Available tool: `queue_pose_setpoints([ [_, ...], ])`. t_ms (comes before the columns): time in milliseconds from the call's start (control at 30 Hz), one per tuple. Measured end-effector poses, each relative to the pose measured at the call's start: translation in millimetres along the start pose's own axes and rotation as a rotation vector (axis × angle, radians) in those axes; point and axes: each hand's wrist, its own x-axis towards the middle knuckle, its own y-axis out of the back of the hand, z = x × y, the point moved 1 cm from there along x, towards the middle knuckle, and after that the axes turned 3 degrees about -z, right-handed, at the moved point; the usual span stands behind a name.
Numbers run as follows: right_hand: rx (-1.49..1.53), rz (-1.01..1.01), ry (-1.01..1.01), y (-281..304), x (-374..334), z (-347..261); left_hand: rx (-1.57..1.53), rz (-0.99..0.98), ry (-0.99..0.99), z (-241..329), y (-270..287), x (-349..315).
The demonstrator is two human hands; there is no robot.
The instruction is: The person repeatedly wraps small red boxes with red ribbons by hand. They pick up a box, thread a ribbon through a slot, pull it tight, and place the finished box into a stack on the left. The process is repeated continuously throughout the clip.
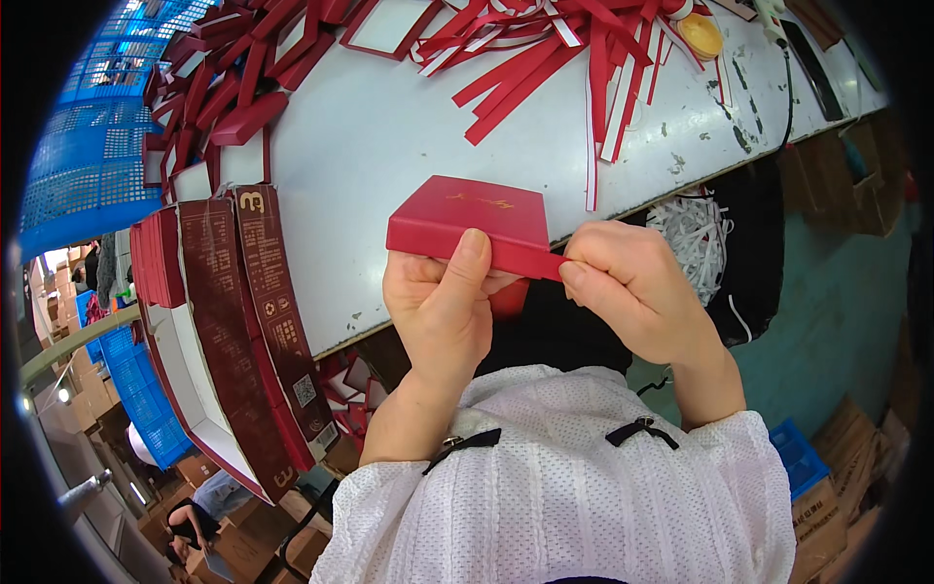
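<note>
My left hand (443, 307) grips a flat red box (472, 209) with gold lettering on its top, the thumb pressed against the near side and the fingers underneath. The box is held tilted above the table's near edge. At its right end, my right hand (637, 287) is closed in a pinch on a narrow red strip (537, 261) that runs along the box's near lower side. The strip's far end is hidden by the box and my left fingers.
Loose red strips (584, 58) spread over the white table (409, 136). Red boxes (243, 117) pile up at the far left beside a blue basket (92, 146). A dark red carton (209, 321) stands left. Paper shreds (691, 234) fill a black bag (764, 263) at right.
</note>
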Motion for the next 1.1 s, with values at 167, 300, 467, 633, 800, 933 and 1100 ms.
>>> queue_pose_setpoints([
  [167, -0.002, -0.026, -0.069, -3.1, 7.8, 13.9, -0.012, 0.020, -0.036, -6.8, 4.3, 2.4],
  [300, -0.098, 0.095, -0.068, -4.4, 11.8, 15.6, -0.158, 0.042, -0.049, -7.2, 18.5, 5.1],
  [467, 0.132, 0.163, -0.053, 11.7, 7.5, 12.3, -0.751, 0.018, 0.066, 4.5, 46.2, 0.7],
  [633, 0.141, 0.188, -0.018, 8.6, 12.1, 14.1, -0.925, -0.083, 0.173, 1.5, 43.8, -3.1],
  [800, 0.202, 0.197, -0.063, 8.0, 14.8, 12.1, -0.919, -0.060, 0.193, 1.3, 40.6, -6.8],
  [933, 0.251, 0.194, -0.089, 4.7, 12.7, 14.5, -1.030, -0.055, 0.252, -0.3, 37.7, -6.8],
  [1100, 0.261, 0.289, -0.113, -8.6, 11.3, 15.4, -0.594, 0.014, 0.254, -15.2, 28.5, -6.3],
])
